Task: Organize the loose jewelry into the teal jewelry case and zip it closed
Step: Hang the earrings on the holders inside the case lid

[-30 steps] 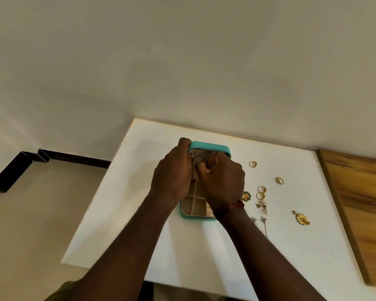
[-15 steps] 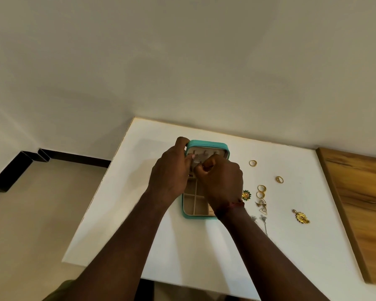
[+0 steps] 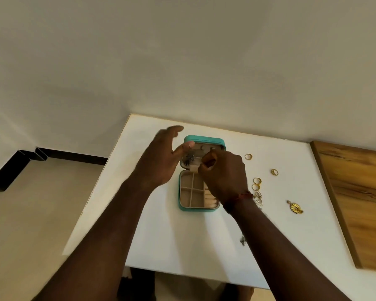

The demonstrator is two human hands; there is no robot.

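Teal jewelry case (image 3: 204, 139) is open on the table (image 3: 182, 246), loose rings (image 3: 248, 156) just right of it. My left hand (image 3: 161, 161) is open, fingers (image 3: 175, 128) spread beside the lid. My right hand (image 3: 224, 177) is curled at the lid's inside, can't tell if it's holding anything. Risk: my right forearm could sweep rings off, and the unheld lid could flop.

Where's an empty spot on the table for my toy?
Bare table lies between the teal case and the near edge, in the middle, and at the far left corner. Right of the case it's crowded: rings, a gold pendant.
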